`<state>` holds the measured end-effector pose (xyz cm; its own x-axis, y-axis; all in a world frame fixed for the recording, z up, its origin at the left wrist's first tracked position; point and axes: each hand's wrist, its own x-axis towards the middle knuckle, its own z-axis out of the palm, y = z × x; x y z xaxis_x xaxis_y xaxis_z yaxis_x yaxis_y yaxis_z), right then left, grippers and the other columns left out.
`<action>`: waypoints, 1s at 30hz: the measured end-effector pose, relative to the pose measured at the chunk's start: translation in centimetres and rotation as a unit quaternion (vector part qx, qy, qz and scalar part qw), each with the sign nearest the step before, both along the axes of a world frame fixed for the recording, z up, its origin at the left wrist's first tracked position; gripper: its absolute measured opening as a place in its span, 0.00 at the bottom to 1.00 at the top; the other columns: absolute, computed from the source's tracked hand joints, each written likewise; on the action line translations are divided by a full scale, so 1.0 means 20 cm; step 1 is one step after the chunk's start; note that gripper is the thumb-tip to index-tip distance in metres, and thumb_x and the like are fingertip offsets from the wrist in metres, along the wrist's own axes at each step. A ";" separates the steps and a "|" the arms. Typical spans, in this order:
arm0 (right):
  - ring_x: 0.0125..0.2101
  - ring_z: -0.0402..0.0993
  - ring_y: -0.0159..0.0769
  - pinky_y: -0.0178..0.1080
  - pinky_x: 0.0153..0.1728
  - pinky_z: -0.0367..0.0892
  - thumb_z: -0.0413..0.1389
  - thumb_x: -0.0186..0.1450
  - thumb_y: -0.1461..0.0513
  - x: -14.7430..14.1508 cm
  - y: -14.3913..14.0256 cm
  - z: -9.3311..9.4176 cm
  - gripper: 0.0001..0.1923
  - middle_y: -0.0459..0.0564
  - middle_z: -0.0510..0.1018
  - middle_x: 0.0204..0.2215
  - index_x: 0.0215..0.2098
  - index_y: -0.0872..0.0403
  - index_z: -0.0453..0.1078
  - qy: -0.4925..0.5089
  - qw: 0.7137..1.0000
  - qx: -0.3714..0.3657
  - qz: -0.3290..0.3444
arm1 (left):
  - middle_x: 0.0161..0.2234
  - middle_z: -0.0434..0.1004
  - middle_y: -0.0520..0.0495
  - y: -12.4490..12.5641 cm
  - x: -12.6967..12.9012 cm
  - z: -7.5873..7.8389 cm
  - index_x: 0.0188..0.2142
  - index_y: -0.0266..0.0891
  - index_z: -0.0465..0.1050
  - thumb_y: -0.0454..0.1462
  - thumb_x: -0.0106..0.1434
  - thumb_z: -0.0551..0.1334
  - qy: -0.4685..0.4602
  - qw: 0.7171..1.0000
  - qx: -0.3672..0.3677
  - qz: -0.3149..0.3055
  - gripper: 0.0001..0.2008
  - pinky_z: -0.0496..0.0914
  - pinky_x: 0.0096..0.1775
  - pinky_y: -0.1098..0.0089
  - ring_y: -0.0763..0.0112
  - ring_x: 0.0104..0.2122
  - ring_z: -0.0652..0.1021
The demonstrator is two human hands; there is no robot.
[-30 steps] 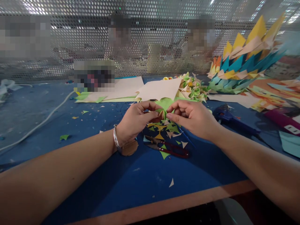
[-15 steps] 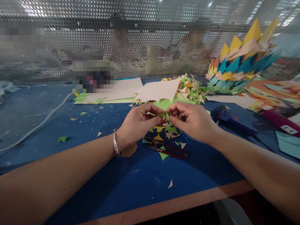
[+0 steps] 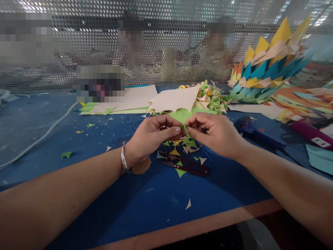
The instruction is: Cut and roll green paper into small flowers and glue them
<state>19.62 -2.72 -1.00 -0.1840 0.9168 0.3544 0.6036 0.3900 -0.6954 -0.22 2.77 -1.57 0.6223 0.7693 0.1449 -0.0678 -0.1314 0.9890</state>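
Between the fingertips of both hands is a small green paper piece [image 3: 184, 129], mostly covered by the fingers. My left hand [image 3: 156, 135], with a silver bangle at the wrist, pinches it from the left. My right hand [image 3: 212, 133] pinches it from the right, thumb against index finger. Below the hands, dark red thread snips [image 3: 186, 165] lie on the blue table over a green paper scrap [image 3: 180, 171]. Yellow, green and pale offcuts surround them. A round tan disc [image 3: 141, 166] lies partly behind my left wrist.
Pale paper sheets [image 3: 174, 99] and a heap of curled paper pieces [image 3: 212, 97] lie behind the hands. To the right are a blue glue gun [image 3: 260, 133], a purple power strip [image 3: 309, 133] and a layered folded-paper piece [image 3: 265, 73]. A white cable [image 3: 49, 130] crosses the left side.
Both hands keep their pinch on the green paper, and the fingers have shifted only slightly. My left wrist has moved a little to the left, showing more of the tan disc.
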 end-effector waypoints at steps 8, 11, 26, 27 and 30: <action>0.23 0.71 0.28 0.33 0.24 0.65 0.58 0.65 0.60 -0.01 0.00 0.00 0.06 0.48 0.79 0.29 0.35 0.55 0.74 0.007 1.000 -0.009 0.005 | 0.31 0.79 0.50 0.00 0.00 0.00 0.34 0.37 0.75 0.35 0.58 0.66 0.036 0.997 0.058 0.032 0.04 0.76 0.39 0.69 0.72 0.32 0.80; 0.23 0.69 0.28 0.33 0.22 0.63 0.58 0.65 0.60 -0.01 0.00 0.00 0.06 0.48 0.78 0.28 0.35 0.55 0.74 0.005 1.000 -0.014 0.005 | 0.30 0.79 0.50 0.00 0.00 0.00 0.34 0.38 0.73 0.35 0.59 0.64 0.055 0.991 0.113 0.041 0.03 0.75 0.36 0.71 0.72 0.31 0.80; 0.18 0.59 0.25 0.32 0.19 0.55 0.58 0.63 0.62 -0.02 -0.01 0.02 0.04 0.41 0.68 0.20 0.32 0.54 0.73 -0.020 0.999 0.004 0.032 | 0.26 0.78 0.51 0.01 -0.02 0.03 0.33 0.38 0.73 0.34 0.59 0.63 0.091 0.987 0.135 0.006 0.01 0.71 0.31 0.73 0.74 0.27 0.77; 0.18 0.60 0.25 0.32 0.19 0.55 0.58 0.63 0.62 -0.02 -0.01 0.02 0.04 0.41 0.68 0.20 0.32 0.54 0.73 -0.014 0.999 -0.004 0.034 | 0.26 0.78 0.51 0.01 -0.02 0.03 0.32 0.38 0.73 0.34 0.59 0.63 0.092 0.988 0.123 0.000 0.02 0.71 0.31 0.73 0.73 0.27 0.77; 0.18 0.61 0.25 0.32 0.19 0.56 0.57 0.63 0.61 -0.02 -0.01 0.02 0.04 0.41 0.68 0.20 0.32 0.54 0.72 -0.001 0.999 -0.024 0.042 | 0.26 0.77 0.51 0.02 -0.02 0.03 0.32 0.39 0.74 0.34 0.58 0.64 0.100 0.990 0.097 -0.007 0.01 0.71 0.30 0.73 0.74 0.27 0.77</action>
